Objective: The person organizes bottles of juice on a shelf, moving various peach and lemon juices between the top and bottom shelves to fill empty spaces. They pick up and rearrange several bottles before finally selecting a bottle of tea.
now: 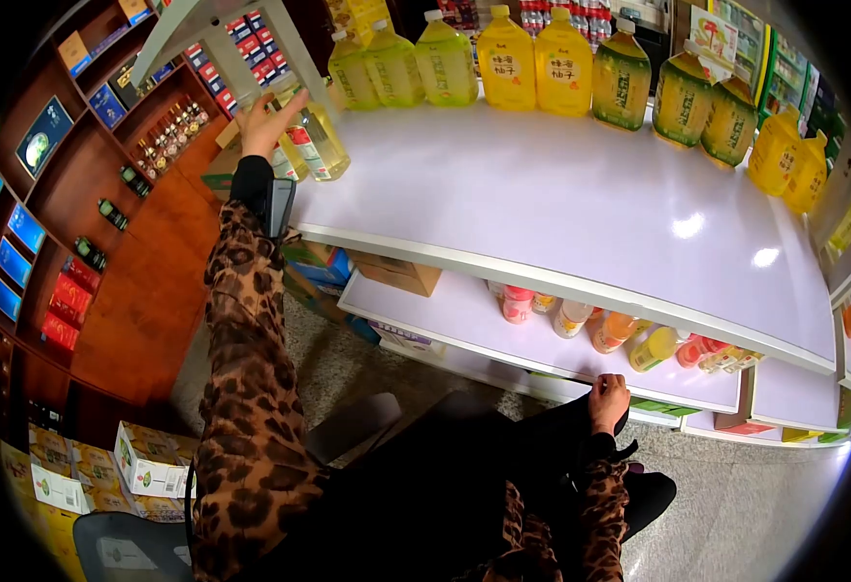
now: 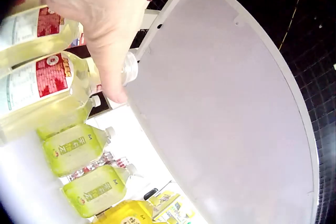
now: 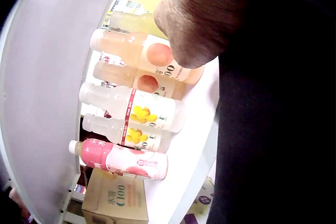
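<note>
Shop shelf (image 1: 561, 194): an upright bottle (image 1: 321, 145) at ten o'clock, the left hand (image 1: 268, 121) laying straight fingers (image 2: 113, 85) on it; right hand (image 1: 608, 400) grips lower shelf (image 1: 435, 310).

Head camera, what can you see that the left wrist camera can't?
Only the head camera shows the right hand holding the edge of the lower shelf, the small bottles there, and boxes on the floor. Only the left wrist camera shows the cap close up, peeking out behind the fingers. Both show the left hand touching the top of the pale bottle with a red label, beside green bottles.
</note>
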`<action>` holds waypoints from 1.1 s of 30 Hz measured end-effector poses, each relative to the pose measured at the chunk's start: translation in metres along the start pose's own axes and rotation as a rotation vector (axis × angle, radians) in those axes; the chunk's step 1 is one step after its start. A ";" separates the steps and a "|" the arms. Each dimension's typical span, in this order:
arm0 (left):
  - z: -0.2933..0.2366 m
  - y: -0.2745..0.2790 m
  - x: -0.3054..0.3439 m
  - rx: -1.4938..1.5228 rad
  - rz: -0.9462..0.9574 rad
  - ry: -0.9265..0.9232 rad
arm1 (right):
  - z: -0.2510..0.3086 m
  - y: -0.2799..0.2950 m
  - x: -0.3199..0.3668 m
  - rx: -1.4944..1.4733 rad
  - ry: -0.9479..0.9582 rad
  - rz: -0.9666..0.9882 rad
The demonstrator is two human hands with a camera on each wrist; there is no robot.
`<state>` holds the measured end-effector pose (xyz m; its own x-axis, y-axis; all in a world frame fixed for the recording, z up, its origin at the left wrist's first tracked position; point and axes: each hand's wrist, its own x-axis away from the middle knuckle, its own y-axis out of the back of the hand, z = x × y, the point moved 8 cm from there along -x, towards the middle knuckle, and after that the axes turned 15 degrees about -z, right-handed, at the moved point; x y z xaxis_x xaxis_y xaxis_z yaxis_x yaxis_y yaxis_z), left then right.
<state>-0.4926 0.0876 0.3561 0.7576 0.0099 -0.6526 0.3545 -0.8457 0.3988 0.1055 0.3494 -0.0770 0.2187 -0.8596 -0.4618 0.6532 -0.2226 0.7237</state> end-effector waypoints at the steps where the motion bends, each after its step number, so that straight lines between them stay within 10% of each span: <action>1: 0.001 -0.009 -0.009 0.010 -0.023 0.010 | 0.001 0.001 0.000 0.004 -0.003 0.001; 15: 0.004 -0.016 -0.027 -0.074 -0.033 -0.093 | 0.002 0.001 -0.002 -0.009 0.023 -0.019; 18: -0.002 -0.029 -0.014 0.313 0.211 0.081 | 0.002 0.000 -0.002 0.003 0.048 -0.040; 24: 0.016 0.011 0.002 0.160 -0.192 -0.266 | 0.000 0.004 -0.003 -0.024 0.032 -0.047; 33: -0.050 0.105 0.124 0.608 -0.176 -0.232 | 0.000 0.008 -0.001 -0.048 0.022 -0.063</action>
<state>-0.3339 0.0268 0.3498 0.5553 0.1179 -0.8232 0.0387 -0.9925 -0.1160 0.1104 0.3486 -0.0706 0.1914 -0.8340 -0.5175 0.7000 -0.2535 0.6676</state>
